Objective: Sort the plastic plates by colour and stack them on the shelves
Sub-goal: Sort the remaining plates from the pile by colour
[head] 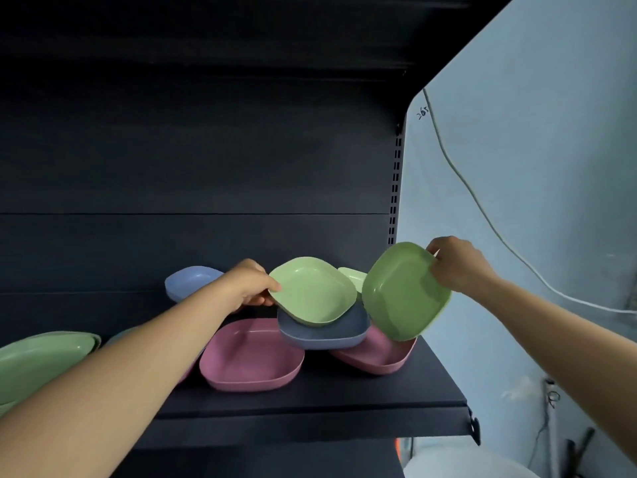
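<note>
A light green plate is pinched by the left hand above the blue plate; right of it, a tilted darker green plate is gripped by the right hand.

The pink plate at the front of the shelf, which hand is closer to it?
Left. The left hand pinches a light green plate just above the pink plate; the right hand holds a darker green plate farther right.

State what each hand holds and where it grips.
Left hand pinches a light green plate by its left rim. Right hand grips a darker green plate by its upper right rim.
</note>
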The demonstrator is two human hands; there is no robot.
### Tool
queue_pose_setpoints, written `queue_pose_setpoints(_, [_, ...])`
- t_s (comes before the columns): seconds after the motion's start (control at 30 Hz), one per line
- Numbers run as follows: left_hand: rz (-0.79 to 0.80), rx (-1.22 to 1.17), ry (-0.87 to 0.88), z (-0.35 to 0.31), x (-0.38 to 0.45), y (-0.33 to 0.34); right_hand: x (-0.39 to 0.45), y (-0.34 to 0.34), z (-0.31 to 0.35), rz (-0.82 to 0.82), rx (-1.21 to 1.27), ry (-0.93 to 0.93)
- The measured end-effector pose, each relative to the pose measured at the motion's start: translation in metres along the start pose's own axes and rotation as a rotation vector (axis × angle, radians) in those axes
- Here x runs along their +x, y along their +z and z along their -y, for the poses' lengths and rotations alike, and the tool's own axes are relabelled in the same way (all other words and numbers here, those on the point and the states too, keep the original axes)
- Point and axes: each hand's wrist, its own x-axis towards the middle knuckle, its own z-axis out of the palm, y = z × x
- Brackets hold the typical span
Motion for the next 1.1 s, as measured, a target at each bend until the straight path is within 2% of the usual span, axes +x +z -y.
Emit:
queue_pose_setpoints(0.1, [-0.049, -0.207, -0.009, 0.003, -0.003, -0.004, 0.008, -0.013, 0.002, -0.11, -0.033, -0.06])
queue_pose_setpoints(0.23, [-0.039, -0.507, -0.038, 0.006, -0.011, -0.01, 0.01, -0.027, 0.021, -0.275, 0.067, -0.141])
queue_pose_setpoints(0.33, [-0.087, -0.611, -0.032, 0.009, -0.016, -0.022, 0.006, -0.026, 0.049, -0.301, 0.181, -0.177])
queue_pose_setpoints(0.5, [-0.239, -0.693, 0.027, 0.026, -0.031, -0.067, 0.005, 0.001, 0.113, -0.127, 0.493, -0.165])
queue_pose_setpoints(0.7, [-0.432, -0.809, 0.081, 0.072, -0.063, -0.155, -0.023, 0.05, 0.22, -0.023, 0.775, -0.183])
queue_pose_setpoints(0.9, [-0.566, -0.796, 0.051, 0.143, -0.102, -0.256, -0.083, 0.1, 0.337, 0.128, 0.91, -0.245])
queue_pose_setpoints(1.1, [-0.663, -0.803, 0.034, 0.215, -0.143, -0.362, -0.146, 0.137, 0.455, 0.335, 0.986, -0.22])
